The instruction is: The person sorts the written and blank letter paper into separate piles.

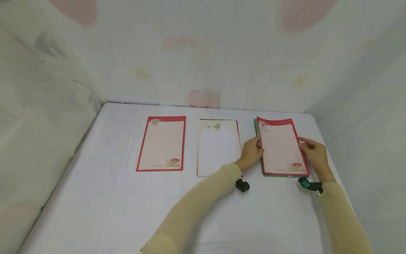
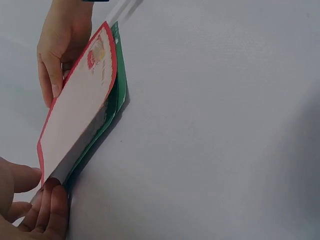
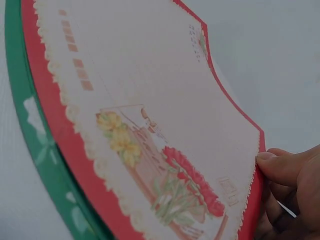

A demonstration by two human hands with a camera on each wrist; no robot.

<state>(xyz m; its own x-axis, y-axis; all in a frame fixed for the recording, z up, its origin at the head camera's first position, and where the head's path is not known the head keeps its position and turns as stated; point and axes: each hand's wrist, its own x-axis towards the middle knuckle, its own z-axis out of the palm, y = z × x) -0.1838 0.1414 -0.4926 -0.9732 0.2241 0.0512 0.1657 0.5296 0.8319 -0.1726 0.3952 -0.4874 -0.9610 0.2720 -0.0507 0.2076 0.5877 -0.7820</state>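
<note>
A red-bordered sheet of letter paper [image 1: 280,148] with a printed picture at its lower right lies over a green-edged sheet [image 1: 269,175] on the table's right side. My left hand [image 1: 252,151] holds the left edge of the red-bordered sheet, some fingertips hidden under it. At the opposite edge, my right hand [image 1: 315,155] pinches it, the thumb on top in the right wrist view. The sheet bows between both hands. In the left wrist view a gap shows between the red-bordered sheet [image 2: 75,110] and the green one [image 2: 120,85] beneath.
A second red-bordered sheet [image 1: 161,144] lies flat at the left. Between the two stands a cream-bordered sheet [image 1: 219,148], with a red edge showing under it. The white-covered table [image 1: 104,204] meets patterned cloth walls [image 1: 203,77] behind and at both sides.
</note>
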